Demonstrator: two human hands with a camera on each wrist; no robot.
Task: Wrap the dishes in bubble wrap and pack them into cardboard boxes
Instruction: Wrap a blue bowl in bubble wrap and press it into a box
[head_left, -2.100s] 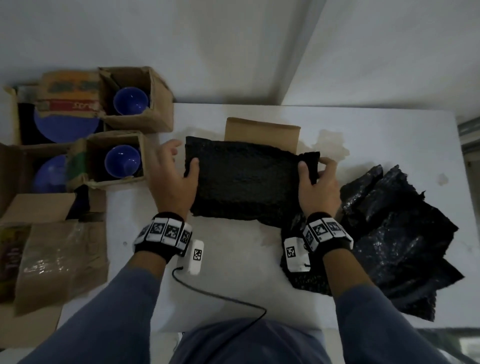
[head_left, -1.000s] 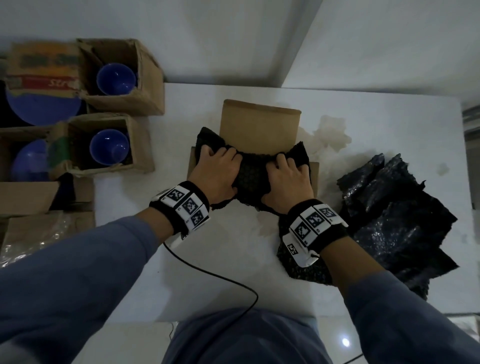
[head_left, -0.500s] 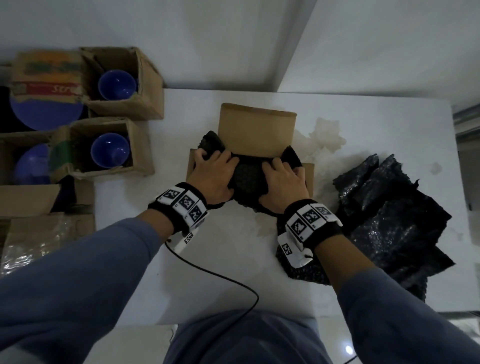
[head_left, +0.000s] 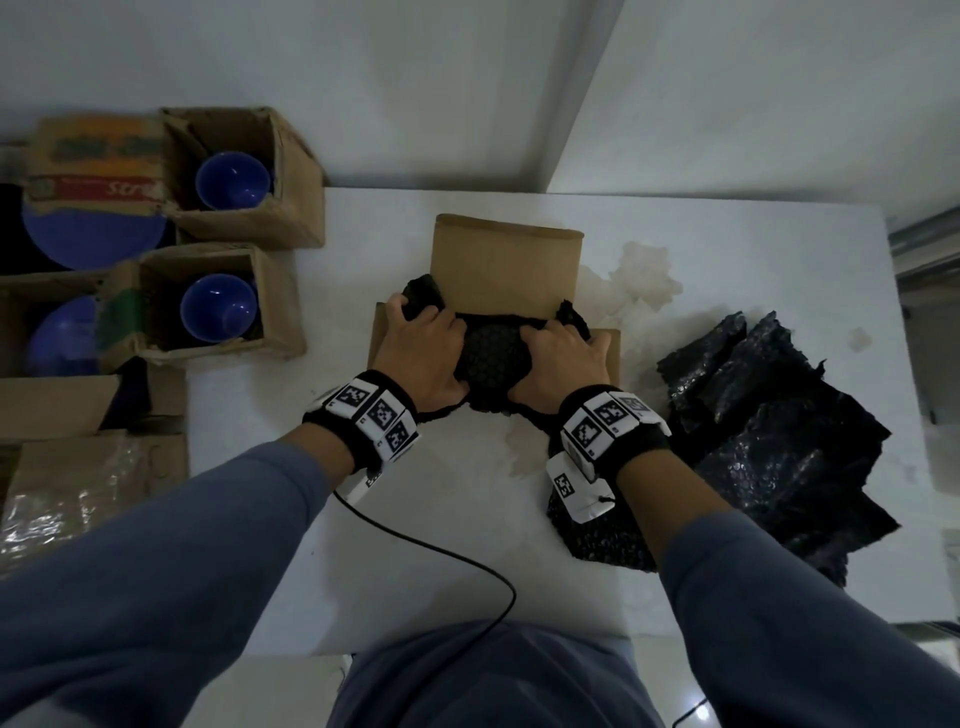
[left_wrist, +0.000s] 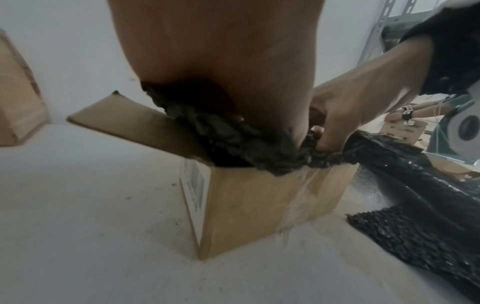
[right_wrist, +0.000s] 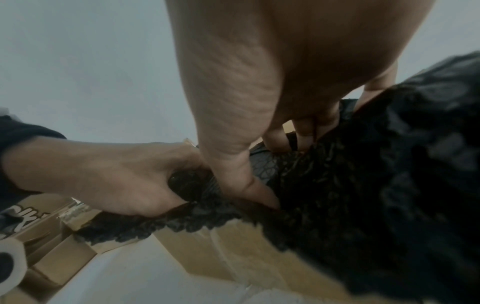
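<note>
The fingers (right_wrist: 306, 129) of the right hand (head_left: 563, 361) are curled into the black bubble wrap (head_left: 491, 358), and the left hand (head_left: 423, 353) is likewise clenched on the same bundle, its thumb and fingers pinching the crumpled edge. The wrap is dark, glossy and pebbled with small bubbles, bunched into a wad between the two hands. The bundle is held in the open top of a small cardboard box (left_wrist: 259, 205), with frayed edges spilling over the near wall and both side corners; whatever is wrapped inside cannot be seen. Behind the hands the box's rear flap (head_left: 506, 265) stands upright. The box sits on a white table (head_left: 415, 571). Just to the right of the box a loose heap of spare black wrap (head_left: 769, 431) lies on the table. Well to the left of the box, two open cartons each hold a blue cup (head_left: 218, 306), and blue plates (head_left: 88, 244) are seen in further cartons beyond them.
</note>
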